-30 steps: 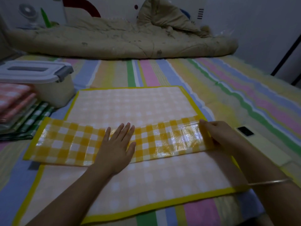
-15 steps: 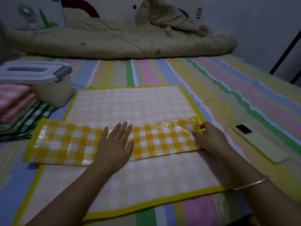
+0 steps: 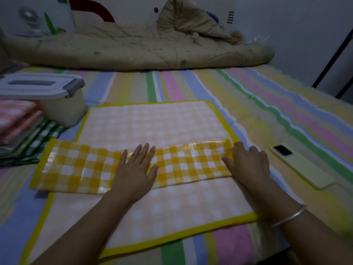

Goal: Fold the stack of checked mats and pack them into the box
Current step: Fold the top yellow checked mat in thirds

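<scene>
Head view: glossy checked mat (image 3: 80, 167), folded strip

Head view, forward and down.

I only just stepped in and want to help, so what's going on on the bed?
A person is folding checked mats. The left hand lies flat on a folded yellow strip, and the right hand presses its right end. The strip lies across a larger pale mat spread on the bed. At the left, more mats lie stacked beside the box, whose lid is on. A phone lies to the right.
</scene>
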A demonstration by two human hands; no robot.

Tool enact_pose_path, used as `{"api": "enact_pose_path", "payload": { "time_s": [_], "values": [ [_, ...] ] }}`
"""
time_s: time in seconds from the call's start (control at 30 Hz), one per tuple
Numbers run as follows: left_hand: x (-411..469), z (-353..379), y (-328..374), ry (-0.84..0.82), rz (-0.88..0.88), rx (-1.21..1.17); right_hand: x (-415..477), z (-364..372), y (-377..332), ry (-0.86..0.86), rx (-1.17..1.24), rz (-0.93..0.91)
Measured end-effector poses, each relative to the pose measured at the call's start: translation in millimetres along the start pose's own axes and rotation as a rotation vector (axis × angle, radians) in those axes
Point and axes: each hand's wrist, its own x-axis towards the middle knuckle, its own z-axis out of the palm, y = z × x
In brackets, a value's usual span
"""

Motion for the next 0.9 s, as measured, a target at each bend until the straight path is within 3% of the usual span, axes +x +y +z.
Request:
{"api": "enact_pose_path", "payload": {
  "time_s": [0.1,0.2,0.23,0.33,0.4,0.6,0.73,0.8,0.87,0.9],
  "values": [
    [-0.8,0.2,2.4,0.002,-0.003,-0.008,6.6,-8.1,-10.1,0.071,0.028,-0.004],
    [-0.2,0.0,3.7,0.008,-0.003,-0.002,2.7,-20.7,-59.2,0.307,0.209,-0.260],
    [-0.3,0.5,2.8,0.006,0.000,0.009,-2.7,-23.9,-80.7,0.294,0.267,-0.367],
    [-0.8,1.5,1.5,0.020,0.007,0.009,-27.4,-18.2,-127.7,-0.116,0.313,-0.538],
    [-1.4,2.0,0.9,0.013,0.003,0.014,-33.7,-3.7,-124.6,-0.218,0.306,-0.501],
    [-0.4,0.6,2.6,-0.007,-0.010,-0.001,-3.4,20.5,-35.9,-0.249,0.180,-0.200],
    [-2.2,0.8,3.7,0.000,-0.005,-0.005,2.4,12.1,-35.8,-0.242,0.133,-0.078],
    [-1.8,0.8,4.0,-0.001,-0.001,0.003,1.9,1.6,-61.3,-0.041,0.081,-0.094],
    [-1.4,1.1,4.6,0.001,0.000,0.023,-3.6,-13.2,-100.4,0.106,0.161,-0.272],
    [-1.3,1.9,4.9,0.003,0.000,0.029,-8.7,-15.9,-121.8,0.092,0.197,-0.395]
  ]
}}
